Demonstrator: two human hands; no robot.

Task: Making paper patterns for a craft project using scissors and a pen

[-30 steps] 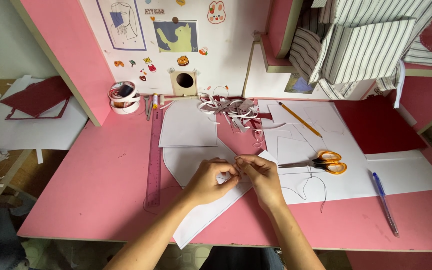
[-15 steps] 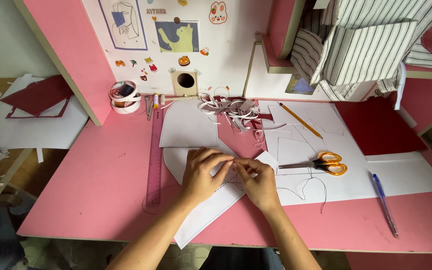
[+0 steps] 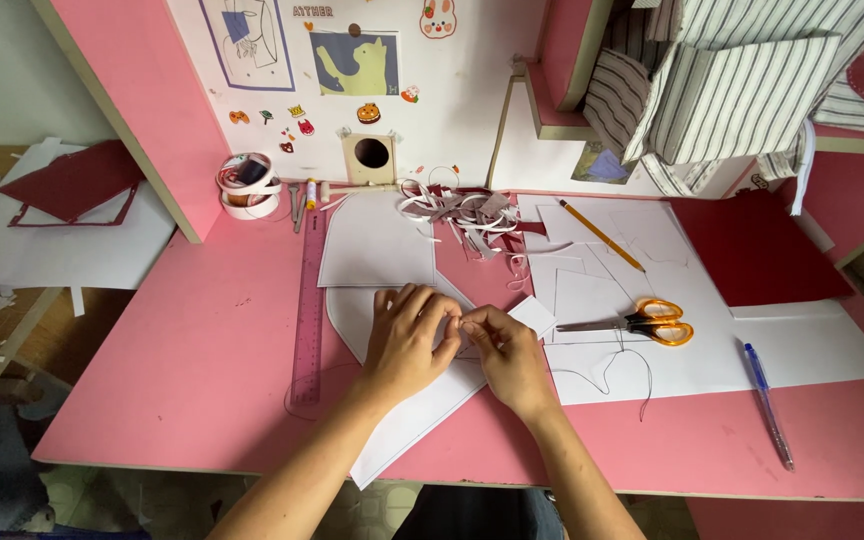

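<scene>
Fingertips of the left hand (image 3: 407, 340) and right hand (image 3: 504, 355) meet, pinching something too small to make out above the long white paper cutout (image 3: 407, 415) on the pink desk (image 3: 182, 380), orange-handled scissors (image 3: 642, 323) lying just right.

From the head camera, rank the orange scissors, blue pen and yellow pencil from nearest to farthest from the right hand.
Measured from the right hand:
1. Orange scissors, just to its right on the white sheets.
2. Yellow pencil, farther back and to the right.
3. Blue pen, far right, near the desk's front edge.
</scene>
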